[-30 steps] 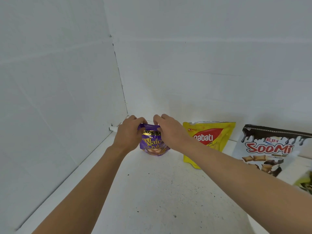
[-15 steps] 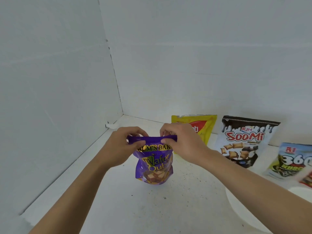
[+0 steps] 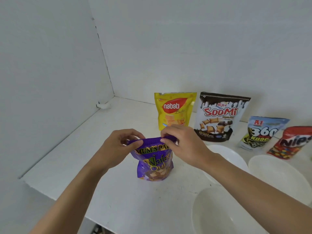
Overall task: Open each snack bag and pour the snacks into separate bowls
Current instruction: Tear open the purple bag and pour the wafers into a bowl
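L hand (image 3: 118, 146) and, opposite, R hand (image 3: 184, 146) pinch the top edge of the purple wafer bag (image 3: 154, 166), upright on the white table (image 3: 118, 200): opening step, apparently bag no. 1. Next: pull the seal apart w/ opposed grips. Rightward, nabati bag (image 3: 173, 110), SooMi bag (image 3: 221, 117), 360 bag (image 3: 261, 132) and Nips bag (image 3: 290, 142) look unopened; three white bowls (image 3: 276, 169) hold nothing.

Readable text: purple bag (image 3: 154, 163) "MUM'S BA…" and "Wafer", yellow bag (image 3: 173, 111) "nabati", brown-white bag (image 3: 219, 117) "EJH SooMi", blue bag (image 3: 260, 132) "A1 360", red bag (image 3: 292, 143) "NIPS", last letter partly cut.
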`<state>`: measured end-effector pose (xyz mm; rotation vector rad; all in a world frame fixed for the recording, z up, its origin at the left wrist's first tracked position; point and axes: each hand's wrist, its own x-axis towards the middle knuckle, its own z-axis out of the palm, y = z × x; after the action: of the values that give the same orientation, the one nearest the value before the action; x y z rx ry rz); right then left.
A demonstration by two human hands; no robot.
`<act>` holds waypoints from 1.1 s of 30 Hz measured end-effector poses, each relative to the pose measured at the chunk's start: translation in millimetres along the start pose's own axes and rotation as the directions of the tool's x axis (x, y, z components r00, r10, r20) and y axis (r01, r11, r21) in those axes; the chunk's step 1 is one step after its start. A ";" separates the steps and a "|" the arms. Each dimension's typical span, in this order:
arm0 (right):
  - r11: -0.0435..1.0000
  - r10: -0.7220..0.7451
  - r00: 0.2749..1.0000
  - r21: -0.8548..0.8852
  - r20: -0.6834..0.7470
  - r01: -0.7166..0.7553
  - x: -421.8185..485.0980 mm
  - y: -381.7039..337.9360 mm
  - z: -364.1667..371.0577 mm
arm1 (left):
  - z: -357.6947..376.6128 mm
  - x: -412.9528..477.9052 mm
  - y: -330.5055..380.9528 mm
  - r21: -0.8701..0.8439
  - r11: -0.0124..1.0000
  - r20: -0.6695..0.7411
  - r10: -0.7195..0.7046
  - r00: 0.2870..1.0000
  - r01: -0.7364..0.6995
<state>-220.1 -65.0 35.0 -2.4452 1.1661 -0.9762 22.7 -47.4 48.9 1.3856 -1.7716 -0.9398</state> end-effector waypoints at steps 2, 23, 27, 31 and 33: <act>1.000 -0.024 1.000 -0.015 0.007 0.024 -7.1 -0.5 0.2 | 5.0 -4.5 0.3 0.049 0.999 -0.023 -0.003 1.000 0.005; 0.995 -0.080 0.992 -0.051 0.100 0.086 4.0 2.8 1.3 | 10.5 -5.6 23.4 0.248 0.968 0.050 0.030 0.998 -0.042; 0.991 -0.111 0.994 -0.071 -0.005 0.111 4.5 9.3 7.8 | 7.9 2.2 22.9 0.184 0.983 0.129 -0.029 0.991 0.005; 0.996 -0.081 0.995 0.021 -0.065 0.082 7.8 16.3 11.5 | 8.0 10.4 22.0 0.185 0.981 0.158 -0.086 0.984 0.056; 0.994 -0.099 0.988 0.040 -0.114 0.104 8.8 20.2 14.1 | 8.4 14.2 21.5 0.195 0.979 0.165 -0.093 0.982 0.060</act>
<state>-218.5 -85.4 18.8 -2.4626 1.0494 -1.1704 2.4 -56.6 64.5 1.5409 -1.9932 -0.9792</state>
